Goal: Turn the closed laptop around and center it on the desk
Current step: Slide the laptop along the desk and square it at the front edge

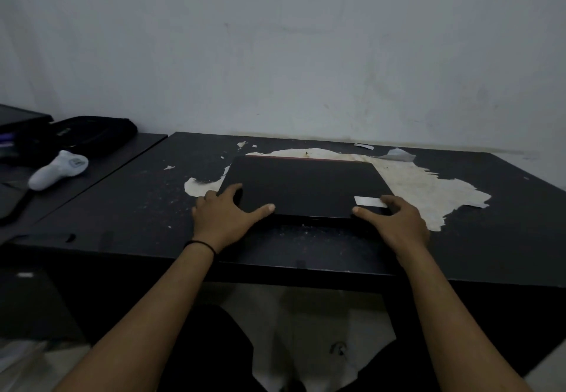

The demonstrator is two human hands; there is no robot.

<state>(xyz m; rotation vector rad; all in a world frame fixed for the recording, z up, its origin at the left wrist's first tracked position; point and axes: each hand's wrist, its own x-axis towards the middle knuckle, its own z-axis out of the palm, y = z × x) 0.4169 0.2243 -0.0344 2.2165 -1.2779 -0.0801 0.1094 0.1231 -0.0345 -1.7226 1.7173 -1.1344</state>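
A closed black laptop (306, 184) lies flat near the middle of the black desk (122, 207), with a red strip along its far edge and a pale sticker near its front right corner. My left hand (225, 215) grips the laptop's front left corner, thumb along the front edge and fingers on the lid. My right hand (395, 220) grips the front right corner the same way, partly covering the sticker.
The desk's surface is peeled to a pale patch (428, 189) behind and right of the laptop. A second desk at the left carries a white handheld device (58, 169), a black pouch (95, 134) and a dark case. A wall stands close behind.
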